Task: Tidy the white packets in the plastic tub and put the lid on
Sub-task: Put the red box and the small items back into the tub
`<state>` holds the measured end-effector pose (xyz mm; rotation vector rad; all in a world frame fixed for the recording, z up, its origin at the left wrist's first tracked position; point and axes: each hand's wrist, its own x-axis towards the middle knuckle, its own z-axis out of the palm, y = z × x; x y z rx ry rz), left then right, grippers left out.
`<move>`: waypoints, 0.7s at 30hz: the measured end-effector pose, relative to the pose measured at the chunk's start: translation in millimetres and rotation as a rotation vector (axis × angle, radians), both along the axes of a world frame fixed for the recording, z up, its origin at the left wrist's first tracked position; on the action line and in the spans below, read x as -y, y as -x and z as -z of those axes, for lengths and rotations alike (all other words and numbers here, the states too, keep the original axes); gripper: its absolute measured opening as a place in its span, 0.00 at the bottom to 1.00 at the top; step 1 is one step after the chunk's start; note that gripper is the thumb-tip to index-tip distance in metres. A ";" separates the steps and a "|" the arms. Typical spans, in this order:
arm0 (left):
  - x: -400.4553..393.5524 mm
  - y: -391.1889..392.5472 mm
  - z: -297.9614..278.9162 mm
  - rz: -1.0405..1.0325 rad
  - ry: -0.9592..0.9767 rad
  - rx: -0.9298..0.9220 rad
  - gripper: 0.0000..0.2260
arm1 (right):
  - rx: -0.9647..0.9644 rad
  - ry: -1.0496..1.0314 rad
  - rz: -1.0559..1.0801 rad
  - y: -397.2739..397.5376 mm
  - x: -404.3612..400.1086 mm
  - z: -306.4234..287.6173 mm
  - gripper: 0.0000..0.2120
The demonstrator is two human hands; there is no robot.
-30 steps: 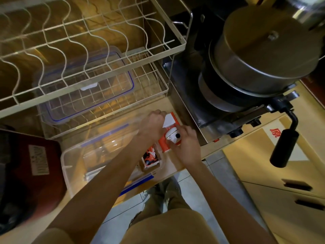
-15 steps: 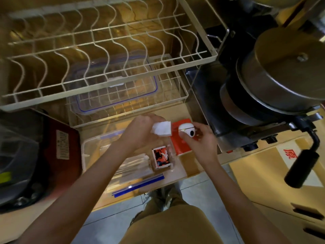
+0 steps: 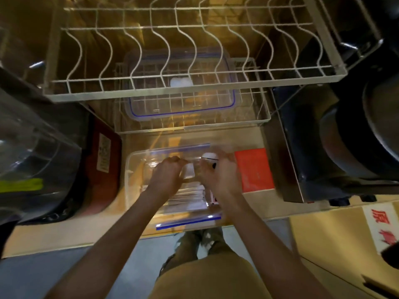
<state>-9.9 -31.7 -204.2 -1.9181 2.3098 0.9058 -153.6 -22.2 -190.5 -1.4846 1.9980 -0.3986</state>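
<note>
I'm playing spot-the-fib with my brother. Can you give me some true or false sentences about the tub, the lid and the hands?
1. The lid is on the tub. False: it lies on the lower shelf of the wire rack, behind the open tub.
2. Both hands are over the tub. True: the left hand and right hand are close together above it.
3. White packets lie in the tub. True.
4. The red packet is inside the tub. False: it lies on the counter right of the tub.
5. The rack's top shelf is full of plates. False: it holds none.
</note>
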 end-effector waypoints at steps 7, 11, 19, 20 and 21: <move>0.5 -3.7 22.7 -0.149 -0.004 -0.148 0.25 | -0.297 -0.127 -0.182 -11.0 4.2 7.4 0.29; -0.9 -6.2 30.0 -0.137 0.017 -0.168 0.26 | -0.275 -0.167 -0.164 -11.0 9.1 17.9 0.27; -3.0 -7.4 32.4 -0.187 0.044 -0.229 0.25 | -0.220 -0.045 -0.108 -12.6 3.0 28.8 0.23; -4.3 -8.5 33.6 -0.206 0.041 -0.234 0.25 | -0.213 0.000 -0.123 -12.1 1.2 28.6 0.21; -6.2 -9.1 33.4 -0.239 0.039 -0.241 0.24 | -0.216 0.047 -0.153 -11.3 -0.8 28.3 0.19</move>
